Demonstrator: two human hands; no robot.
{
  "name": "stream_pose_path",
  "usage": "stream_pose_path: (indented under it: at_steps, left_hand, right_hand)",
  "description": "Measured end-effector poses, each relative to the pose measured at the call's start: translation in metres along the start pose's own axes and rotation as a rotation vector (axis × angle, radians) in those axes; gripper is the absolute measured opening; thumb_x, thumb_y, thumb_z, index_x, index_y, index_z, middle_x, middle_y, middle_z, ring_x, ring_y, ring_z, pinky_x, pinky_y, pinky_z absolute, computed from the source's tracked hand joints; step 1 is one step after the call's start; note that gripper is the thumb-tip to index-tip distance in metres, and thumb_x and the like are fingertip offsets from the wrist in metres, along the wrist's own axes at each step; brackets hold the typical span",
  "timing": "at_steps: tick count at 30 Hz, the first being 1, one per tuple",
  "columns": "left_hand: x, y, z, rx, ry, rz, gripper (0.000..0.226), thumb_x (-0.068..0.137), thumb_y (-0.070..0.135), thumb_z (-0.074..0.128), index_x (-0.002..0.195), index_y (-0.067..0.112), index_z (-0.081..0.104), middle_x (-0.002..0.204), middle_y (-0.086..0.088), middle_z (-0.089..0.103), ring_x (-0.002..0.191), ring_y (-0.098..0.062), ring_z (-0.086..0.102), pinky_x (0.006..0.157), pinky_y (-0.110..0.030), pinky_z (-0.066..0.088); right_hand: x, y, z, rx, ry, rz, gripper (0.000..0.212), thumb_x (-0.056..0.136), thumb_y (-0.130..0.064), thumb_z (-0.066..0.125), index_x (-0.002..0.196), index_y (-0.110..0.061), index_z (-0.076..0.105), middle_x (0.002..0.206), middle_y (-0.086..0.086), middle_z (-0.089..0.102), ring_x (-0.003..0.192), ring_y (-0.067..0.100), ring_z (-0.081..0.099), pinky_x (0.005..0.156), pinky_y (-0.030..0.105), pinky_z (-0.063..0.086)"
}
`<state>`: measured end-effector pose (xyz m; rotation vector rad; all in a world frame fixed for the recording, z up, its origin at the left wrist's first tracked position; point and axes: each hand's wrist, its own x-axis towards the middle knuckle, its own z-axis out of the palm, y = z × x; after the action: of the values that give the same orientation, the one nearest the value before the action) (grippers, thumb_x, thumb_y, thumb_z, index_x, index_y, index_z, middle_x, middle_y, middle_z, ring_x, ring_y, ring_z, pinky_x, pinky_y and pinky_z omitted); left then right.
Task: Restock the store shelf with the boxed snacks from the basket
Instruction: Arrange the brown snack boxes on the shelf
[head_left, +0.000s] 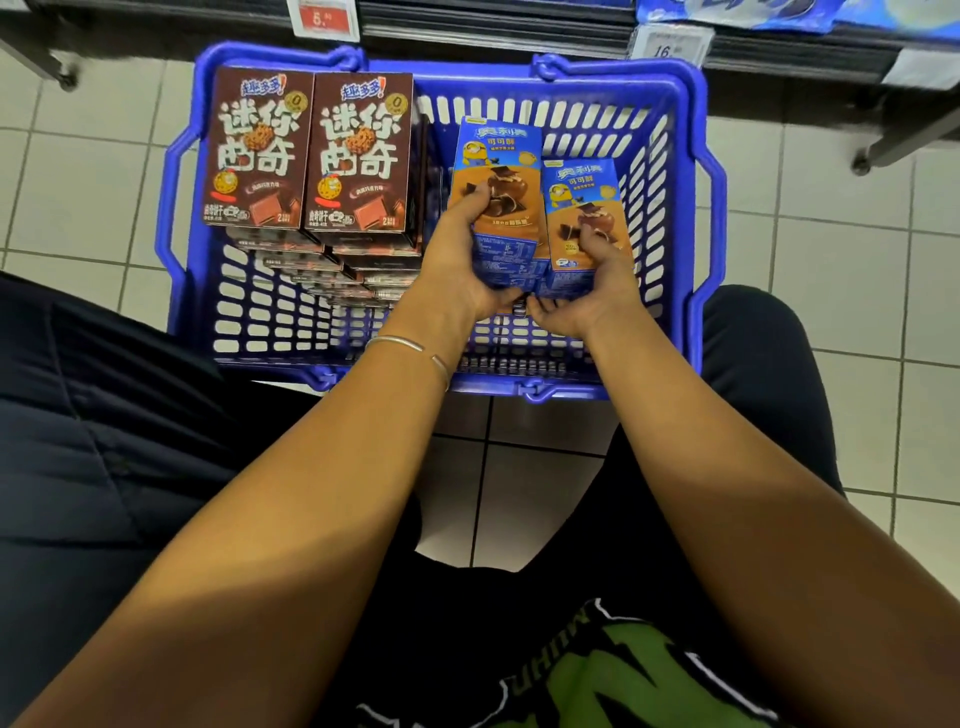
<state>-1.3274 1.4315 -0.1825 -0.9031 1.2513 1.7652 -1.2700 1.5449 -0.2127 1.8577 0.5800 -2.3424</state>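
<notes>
My left hand (462, 244) grips a blue-and-orange cardboard snack box (498, 156). My right hand (592, 280) grips a second matching box (584, 192), touching it at three o'clock. Both are inside the blue plastic basket (712, 208). Brown cardboard cookie boxes (311, 150) are stacked at its ten o'clock.

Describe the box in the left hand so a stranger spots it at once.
Find the blue basket on the tiled floor, brown boxes stacked in its left half. In its right half are two blue-and-orange boxes side by side. The wanted box, gripped by the left hand, is the one nearer the brown boxes, raised higher than its twin.
</notes>
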Motion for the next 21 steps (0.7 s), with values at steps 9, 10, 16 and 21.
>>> stream_pose_path:
  at_steps: [9,10,16,21]
  left_hand:
    - [-0.019,0.004,0.008,0.19,0.09,-0.066,0.026,0.094,0.048,0.07,0.089,0.022,0.067,0.07,-0.001,0.076,0.062,-0.021,0.072,0.069,-0.031,0.051]
    - [-0.021,0.002,0.007,0.169,0.082,-0.049,0.025,0.094,0.046,0.069,0.088,0.022,0.067,0.063,0.0,0.075,0.049,-0.019,0.071,0.061,-0.029,0.054]
    - [-0.022,0.001,0.006,-0.003,0.081,0.075,0.051,0.089,0.04,0.073,0.133,0.014,0.07,0.124,-0.009,0.077,0.105,-0.03,0.075,0.085,-0.04,0.06]
    - [-0.069,0.031,0.02,0.009,0.093,0.085,0.056,0.085,0.044,0.079,0.132,0.018,0.066,0.117,-0.004,0.079,0.107,-0.023,0.075,0.073,-0.03,0.057]
  right_hand:
    - [-0.015,0.0,0.001,-0.001,0.014,-0.024,0.029,0.078,-0.042,0.076,0.096,-0.02,0.07,0.106,-0.002,0.076,0.091,0.021,0.07,0.087,0.029,0.052]
    - [-0.016,0.001,0.002,0.014,0.008,-0.04,0.027,0.076,-0.042,0.076,0.093,-0.021,0.071,0.101,-0.003,0.077,0.086,0.02,0.07,0.078,0.027,0.052]
    - [-0.027,-0.001,0.009,0.034,0.009,-0.165,0.04,0.075,-0.052,0.072,0.103,-0.022,0.074,0.094,0.0,0.078,0.079,0.02,0.071,0.062,0.025,0.051]
    - [-0.095,-0.013,0.03,0.119,-0.057,-0.275,0.052,0.084,-0.048,0.068,0.126,-0.017,0.07,0.114,0.008,0.076,0.11,0.031,0.071,0.089,0.042,0.06]
